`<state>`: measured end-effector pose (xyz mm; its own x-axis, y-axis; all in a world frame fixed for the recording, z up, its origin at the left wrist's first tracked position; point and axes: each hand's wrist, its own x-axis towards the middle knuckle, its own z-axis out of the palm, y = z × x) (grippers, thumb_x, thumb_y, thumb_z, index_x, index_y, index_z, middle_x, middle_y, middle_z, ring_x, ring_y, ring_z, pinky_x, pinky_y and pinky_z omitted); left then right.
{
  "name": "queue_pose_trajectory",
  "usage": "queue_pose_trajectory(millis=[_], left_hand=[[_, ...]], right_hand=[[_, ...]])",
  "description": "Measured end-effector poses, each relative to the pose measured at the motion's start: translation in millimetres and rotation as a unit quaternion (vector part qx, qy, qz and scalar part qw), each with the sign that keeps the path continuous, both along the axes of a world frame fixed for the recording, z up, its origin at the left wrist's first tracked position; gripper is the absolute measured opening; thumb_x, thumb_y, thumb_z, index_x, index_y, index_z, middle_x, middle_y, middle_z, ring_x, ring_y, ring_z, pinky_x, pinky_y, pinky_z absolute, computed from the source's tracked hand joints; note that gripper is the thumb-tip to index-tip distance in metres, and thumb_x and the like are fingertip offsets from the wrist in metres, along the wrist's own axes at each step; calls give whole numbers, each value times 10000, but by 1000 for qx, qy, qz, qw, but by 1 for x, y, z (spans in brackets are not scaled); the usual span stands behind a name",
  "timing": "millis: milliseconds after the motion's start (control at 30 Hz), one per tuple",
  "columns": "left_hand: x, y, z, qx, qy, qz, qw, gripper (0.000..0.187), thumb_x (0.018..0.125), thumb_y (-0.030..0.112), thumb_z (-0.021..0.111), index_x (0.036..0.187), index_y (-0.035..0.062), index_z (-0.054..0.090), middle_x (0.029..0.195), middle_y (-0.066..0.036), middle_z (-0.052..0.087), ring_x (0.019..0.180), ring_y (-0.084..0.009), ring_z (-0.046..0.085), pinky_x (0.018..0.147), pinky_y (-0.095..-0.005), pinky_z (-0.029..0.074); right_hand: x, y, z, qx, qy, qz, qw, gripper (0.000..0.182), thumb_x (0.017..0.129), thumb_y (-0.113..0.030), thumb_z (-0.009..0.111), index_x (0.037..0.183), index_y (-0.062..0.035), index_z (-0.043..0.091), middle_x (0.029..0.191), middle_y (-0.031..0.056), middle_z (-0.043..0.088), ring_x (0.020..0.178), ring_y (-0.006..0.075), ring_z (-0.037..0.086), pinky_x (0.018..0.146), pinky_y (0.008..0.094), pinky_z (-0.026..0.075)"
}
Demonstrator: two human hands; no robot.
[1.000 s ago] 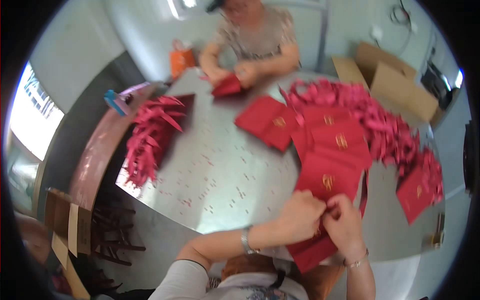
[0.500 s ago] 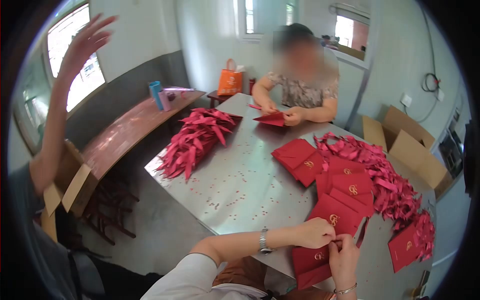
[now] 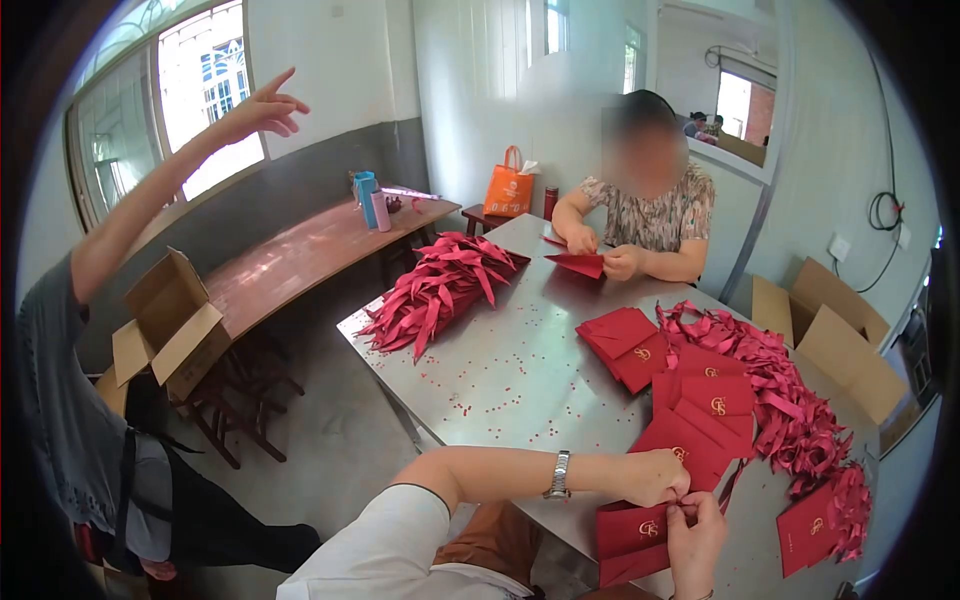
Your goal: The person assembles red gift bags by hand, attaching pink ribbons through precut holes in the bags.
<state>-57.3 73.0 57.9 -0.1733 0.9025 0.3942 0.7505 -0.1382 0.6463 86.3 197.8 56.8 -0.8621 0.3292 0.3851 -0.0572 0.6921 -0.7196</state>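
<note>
My left hand [image 3: 652,477] and my right hand [image 3: 694,540] meet at the top edge of a red paper bag [image 3: 632,535] with a gold emblem, at the near edge of the metal table [image 3: 510,375]. Both pinch something small at the bag's rim; what it is I cannot tell. A watch sits on my left wrist. A row of flat red bags [image 3: 700,410] lies just beyond my hands, beside a heap of red ribbons [image 3: 790,400].
Another ribbon pile [image 3: 435,290] lies at the table's far left. A seated person across the table folds a red piece [image 3: 580,264]. A standing person at left raises an arm [image 3: 170,180]. Cardboard boxes [image 3: 170,325] [image 3: 830,335], a wooden bench [image 3: 310,250], an orange bag [image 3: 509,190].
The view has tilted up, showing more of the room. The standing person's arm came into view and now points toward the window. My hands stay together on the red bag.
</note>
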Motion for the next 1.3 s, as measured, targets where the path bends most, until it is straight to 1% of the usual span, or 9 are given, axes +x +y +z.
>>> queue_pose_trajectory(millis=[367, 533, 667, 733, 800, 900, 1133, 1233, 1300], left_hand=[[-27, -26, 12, -18, 60, 164, 984, 96, 817, 75, 596, 879, 2, 600, 844, -214, 636, 826, -409, 622, 703, -478, 490], [-55, -65, 24, -30, 67, 224, 972, 166, 833, 103, 635, 984, 38, 616, 862, -155, 654, 839, -380, 642, 725, -448, 508], [-133, -123, 108, 192, 137, 401, 885, 232, 840, 124, 609, 1031, 12, 541, 773, -167, 659, 770, -333, 669, 656, -435, 518], [-185, -163, 162, 327, 49, 553, 765, 308, 856, 100, 596, 1078, -79, 481, 721, -169, 627, 619, -266, 664, 585, -402, 525], [-224, -197, 204, 285, -12, 629, 723, 378, 843, 98, 607, 1123, -118, 472, 730, -182, 620, 586, -258, 656, 533, -375, 535], [-219, -218, 235, 215, -154, 623, 736, 484, 824, 66, 634, 1216, -68, 385, 970, -178, 636, 649, -219, 641, 514, -324, 523], [-225, -227, 218, 196, -172, 625, 736, 593, 835, 65, 632, 1338, -47, 338, 938, -163, 647, 649, -214, 644, 514, -307, 529], [-231, -223, 209, 172, -156, 631, 740, 907, 851, 92, 651, 1540, 4, 66, 981, -180, 669, 653, -217, 651, 503, -301, 528], [-240, -223, 200, 176, -149, 629, 743, 896, 853, 97, 654, 1535, -5, 81, 989, -181, 672, 657, -217, 654, 509, -303, 530]], right_hand=[[10, 7, 9, 71, -83, -47, 993, 201, 744, -64, 725, 885, -58, 582, 674, 105, 670, 630, 307, 665, 612, 393, 507], [2, 5, 1, 64, -33, -8, 997, 199, 750, -14, 713, 897, -22, 580, 635, 99, 633, 565, 199, 617, 559, 325, 473], [-5, 6, -1, 22, -34, -24, 999, 183, 768, 17, 694, 909, -12, 580, 611, 80, 606, 544, 162, 574, 544, 310, 448], [-5, 10, -7, 16, -45, -34, 998, 194, 762, -5, 705, 913, -31, 586, 623, 88, 620, 566, 214, 601, 561, 343, 460], [-7, 10, -9, 11, -53, -46, 997, 205, 756, -26, 716, 917, -49, 592, 634, 96, 634, 588, 266, 628, 578, 376, 472], [-8, 7, -6, 5, -49, -56, 997, 208, 759, -29, 716, 926, -49, 594, 628, 93, 626, 584, 262, 619, 575, 380, 467], [-9, 9, -11, 22, -58, -57, 996, 207, 761, -36, 716, 931, -51, 600, 631, 96, 630, 585, 269, 620, 574, 389, 471], [-10, 10, -14, 26, -57, -59, 996, 197, 770, -29, 706, 935, -40, 599, 624, 85, 623, 568, 226, 602, 560, 357, 457], [-9, 10, -16, 25, -53, -66, 996, 190, 780, -19, 697, 940, -26, 595, 617, 75, 611, 549, 181, 580, 548, 323, 441]])
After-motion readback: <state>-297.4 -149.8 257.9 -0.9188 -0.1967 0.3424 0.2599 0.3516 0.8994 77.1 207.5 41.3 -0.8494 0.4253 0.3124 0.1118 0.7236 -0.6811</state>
